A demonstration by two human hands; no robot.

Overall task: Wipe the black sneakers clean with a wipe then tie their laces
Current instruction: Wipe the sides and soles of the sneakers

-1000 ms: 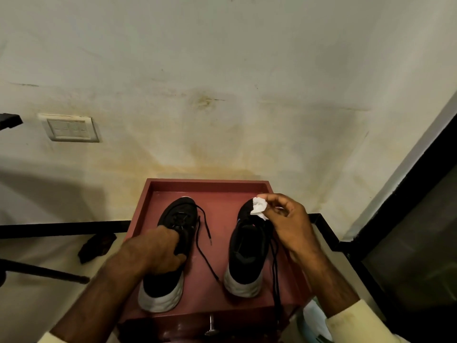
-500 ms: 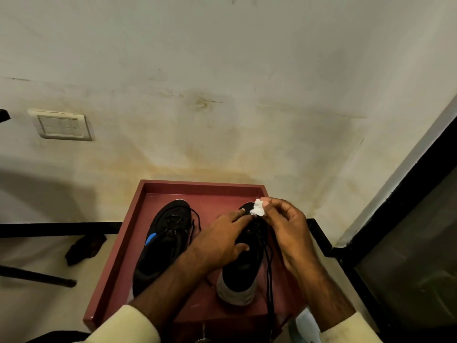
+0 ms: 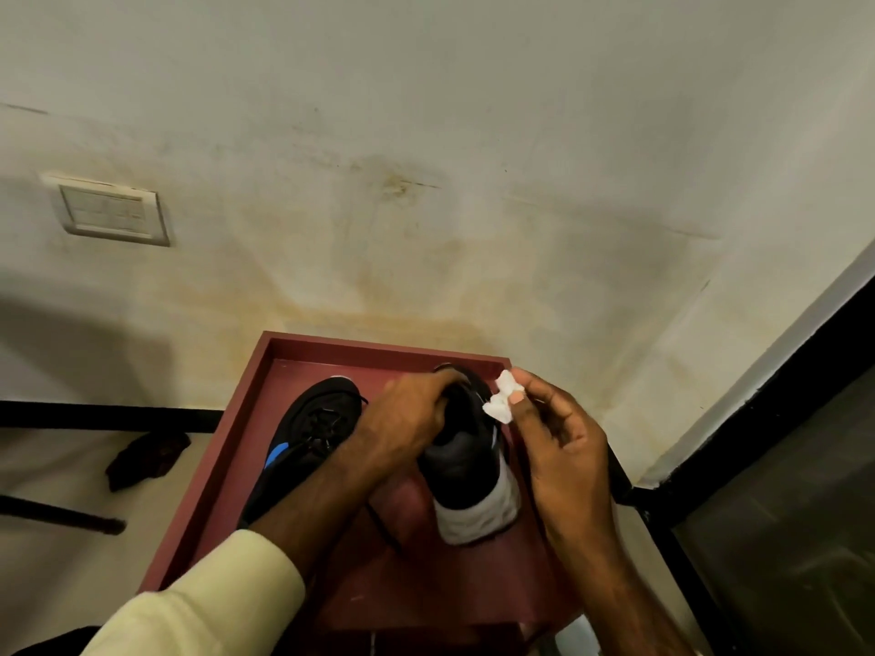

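My right hand (image 3: 563,447): thumb and fingertips pinched on a crumpled white wipe (image 3: 503,396), held against the outer side of the right sneaker (image 3: 466,459) near its toe. My left hand (image 3: 407,421): fingers curled over that same sneaker's upper, gripping it. Red wooden tray (image 3: 222,471), raised rim: holds both black sneakers, white-soled heels toward me; the left sneaker (image 3: 310,435), blue mark on its side, lies partly under my left forearm, laces loose. Beyond the tray: stained wall, switch plate (image 3: 111,213).
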